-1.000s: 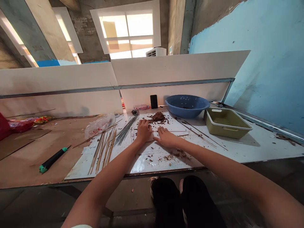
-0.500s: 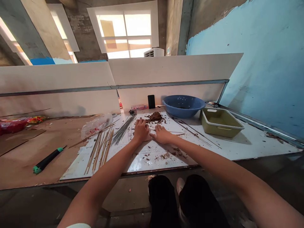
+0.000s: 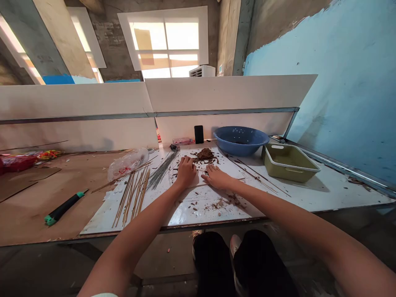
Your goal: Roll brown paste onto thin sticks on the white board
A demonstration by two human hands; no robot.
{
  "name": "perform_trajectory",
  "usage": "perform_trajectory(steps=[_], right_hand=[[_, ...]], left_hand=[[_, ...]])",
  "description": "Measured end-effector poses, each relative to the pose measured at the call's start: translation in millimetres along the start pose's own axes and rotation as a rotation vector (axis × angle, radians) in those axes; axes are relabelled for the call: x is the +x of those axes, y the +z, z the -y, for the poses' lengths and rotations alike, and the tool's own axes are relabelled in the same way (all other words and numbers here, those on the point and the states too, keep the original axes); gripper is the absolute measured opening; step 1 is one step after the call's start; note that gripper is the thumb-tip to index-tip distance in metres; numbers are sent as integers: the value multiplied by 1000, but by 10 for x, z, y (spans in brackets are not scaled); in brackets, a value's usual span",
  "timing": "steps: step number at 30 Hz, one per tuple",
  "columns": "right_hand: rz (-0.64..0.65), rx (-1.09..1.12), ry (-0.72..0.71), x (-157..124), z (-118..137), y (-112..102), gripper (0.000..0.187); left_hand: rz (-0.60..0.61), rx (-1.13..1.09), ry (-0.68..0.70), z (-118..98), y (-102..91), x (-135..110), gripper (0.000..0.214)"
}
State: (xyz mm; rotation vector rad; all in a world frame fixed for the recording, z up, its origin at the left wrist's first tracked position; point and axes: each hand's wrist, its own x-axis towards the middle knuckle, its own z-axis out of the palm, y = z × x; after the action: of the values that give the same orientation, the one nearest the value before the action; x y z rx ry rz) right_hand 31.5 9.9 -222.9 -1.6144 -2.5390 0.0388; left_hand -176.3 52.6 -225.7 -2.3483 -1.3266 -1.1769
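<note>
My left hand rests curled, knuckles up, on a white board, and what lies under its palm is hidden. My right hand lies flat beside it, fingers pointing left, over a thin stick. Just beyond both hands sits a lump of brown paste with crumbs scattered around it. To the left of my hands lie a bunch of thin grey rods and several loose wooden sticks. More brown crumbs dot the board nearer me.
A blue bowl and an olive plastic tray stand at the back right. A black phone leans against a white partition. A plastic bag, a black-and-green handled tool and red packets lie on the brown tabletop to the left.
My right hand has slid slightly rightward, away from my left hand, which stays nearly in place. The view has shifted a little.
</note>
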Motion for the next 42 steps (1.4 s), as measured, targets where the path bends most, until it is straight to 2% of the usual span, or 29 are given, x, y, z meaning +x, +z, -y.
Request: perform_trajectory(steps=[3,7,10,15,19,23,26,29,36,42], right_hand=[[-39,-42,-33,-53,-145,-89,62],[-89,-61,0,-263,-256,-184,33],[-148,-25,-17,-351,-277,-220,28],[-216,27,-47,-117,-321,-226,24],[-199,114,-216,173,-415,-135,17],[-275,176,-313,259,-526,-3,19],[-305,160,-356,199,-586,18,21],[-281,130,-380,118,-587,-32,25],[-229,-32,-211,32,-399,-99,34],[-234,-8,-190,8,-408,-133,28]], left_hand=[[13,1,7,19,16,2,22],[43,-2,8,12,25,5,22],[67,-14,37,-27,8,4,29],[88,-25,131,-97,2,1,33],[192,-15,181,-56,86,-11,21],[297,0,139,30,152,-25,7],[307,-11,135,36,129,-29,7],[302,-32,150,-4,73,-29,11],[301,-47,179,-25,35,-35,14],[299,-82,135,23,39,-36,11]])
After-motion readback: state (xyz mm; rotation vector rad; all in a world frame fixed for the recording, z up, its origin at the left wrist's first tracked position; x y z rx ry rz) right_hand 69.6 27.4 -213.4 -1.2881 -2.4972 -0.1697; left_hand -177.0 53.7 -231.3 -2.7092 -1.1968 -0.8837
